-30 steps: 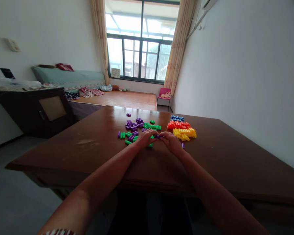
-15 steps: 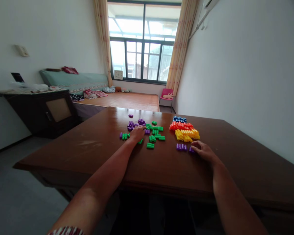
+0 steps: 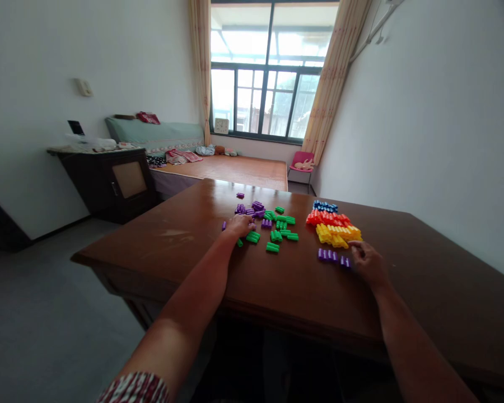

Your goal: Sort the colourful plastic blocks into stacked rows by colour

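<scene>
On the left of the brown table, my left hand (image 3: 238, 226) reaches into a loose group of small ridged plastic blocks, its fingers closed around a purple block (image 3: 252, 226) that is mostly hidden. Purple blocks (image 3: 257, 206) lie just beyond it, and green blocks (image 3: 282, 225) are scattered to its right. My right hand (image 3: 368, 262) hovers beside a short purple piece (image 3: 345, 261), fingers bent and apart, holding nothing. Left of that piece is a row of joined purple blocks (image 3: 327, 255).
Behind the purple row sit grouped yellow blocks (image 3: 338, 235), red blocks (image 3: 327, 218) and blue blocks (image 3: 325, 206). The brown table (image 3: 185, 246) has its left corner in view. Farther off are a bed (image 3: 243, 168), a dark cabinet (image 3: 126, 184) and a pink chair (image 3: 300, 159).
The view has swung left, so everything sits farther right. My right hand has let go of the short purple piece and drawn slightly away. My left hand's fingers have closed among the blocks.
</scene>
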### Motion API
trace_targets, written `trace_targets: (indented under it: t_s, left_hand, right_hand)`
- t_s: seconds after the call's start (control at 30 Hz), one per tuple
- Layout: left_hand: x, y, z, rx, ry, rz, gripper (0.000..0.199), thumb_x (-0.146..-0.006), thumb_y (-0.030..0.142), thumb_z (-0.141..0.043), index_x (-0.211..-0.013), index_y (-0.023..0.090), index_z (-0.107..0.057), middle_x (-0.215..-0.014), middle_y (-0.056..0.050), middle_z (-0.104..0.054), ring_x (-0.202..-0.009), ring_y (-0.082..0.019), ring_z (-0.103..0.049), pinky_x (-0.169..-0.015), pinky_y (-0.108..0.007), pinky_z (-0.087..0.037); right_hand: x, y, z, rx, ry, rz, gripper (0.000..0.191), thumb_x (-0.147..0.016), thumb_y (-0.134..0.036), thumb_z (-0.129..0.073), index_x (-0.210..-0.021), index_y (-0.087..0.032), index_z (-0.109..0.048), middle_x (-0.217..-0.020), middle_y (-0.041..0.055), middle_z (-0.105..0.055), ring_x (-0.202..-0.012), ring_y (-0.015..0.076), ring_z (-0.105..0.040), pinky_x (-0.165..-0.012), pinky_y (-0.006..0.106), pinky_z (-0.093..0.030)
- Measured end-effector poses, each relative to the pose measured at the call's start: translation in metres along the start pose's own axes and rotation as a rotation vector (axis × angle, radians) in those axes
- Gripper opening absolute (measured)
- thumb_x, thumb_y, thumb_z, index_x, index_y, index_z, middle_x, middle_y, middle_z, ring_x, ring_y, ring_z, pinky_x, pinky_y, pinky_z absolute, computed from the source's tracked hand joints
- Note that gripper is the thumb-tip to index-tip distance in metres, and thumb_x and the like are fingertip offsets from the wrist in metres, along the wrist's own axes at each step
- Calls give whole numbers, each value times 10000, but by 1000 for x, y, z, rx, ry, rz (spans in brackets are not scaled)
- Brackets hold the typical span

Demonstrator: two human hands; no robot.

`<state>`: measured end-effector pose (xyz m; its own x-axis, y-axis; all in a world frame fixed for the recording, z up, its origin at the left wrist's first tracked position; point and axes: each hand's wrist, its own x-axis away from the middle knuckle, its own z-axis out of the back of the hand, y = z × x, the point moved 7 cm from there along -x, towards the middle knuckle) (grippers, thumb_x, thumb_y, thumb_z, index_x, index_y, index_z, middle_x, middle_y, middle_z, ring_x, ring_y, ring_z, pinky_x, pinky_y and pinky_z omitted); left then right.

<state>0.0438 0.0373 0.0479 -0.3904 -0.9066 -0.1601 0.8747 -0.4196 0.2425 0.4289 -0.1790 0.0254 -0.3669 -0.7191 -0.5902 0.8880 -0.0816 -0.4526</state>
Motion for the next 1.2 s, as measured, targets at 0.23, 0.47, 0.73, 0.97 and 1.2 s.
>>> trace_targets:
  t_s: [0.23,0.47,0.73,0.97,1.2]
  left_hand:
    - [2,10,-7,-3,85,-10,388,-852,415,-551,-1220,306,-606,-1189,-81,-622,-1124,-269,-570,-921,-374,-470]
    - [7,15,-3,92,207,-43,350,-929,378,-454,-1262,295,-523,-1215,-86,-517,-989,-232,-626,-832,-340,-501]
    - [5,20,-4,187,249,-129,389,-880,297,-588,-1243,255,-454,-1232,-83,-516,-1037,-212,-605,-869,-304,-486]
    - [2,18,-3,281,308,-159,459,-858,184,-573,-1283,219,-403,-1252,-105,-526,-1160,-209,-543,-948,-303,-459]
    - [5,15,-1,280,335,-149,410,-885,195,-527,-1282,211,-425,-1247,-95,-549,-1098,-204,-580,-915,-310,-473]
  right_hand:
    - [5,-48,-13,-8,11,77,351,-897,-392,-428,-1085,-185,-640,-1052,100,-679,-754,200,-625,-767,356,-495]
    - [0,-189,-86,-15,-317,499,312,-946,-338,-409,-1142,-231,-627,-1157,85,-650,-1043,246,-578,-922,399,-455]
    - [-42,-242,-178,248,-532,518,390,-960,-283,-373,-1299,-242,-562,-1342,86,-568,-1172,268,-500,-974,409,-394]
    - [-46,-245,-203,294,-622,498,364,-920,-218,-430,-1239,-203,-604,-1274,123,-576,-1041,278,-547,-889,397,-411]
    - [-47,-246,-183,208,-570,536,250,-869,-235,-524,-1069,-183,-665,-1125,109,-651,-1075,260,-513,-955,379,-379]
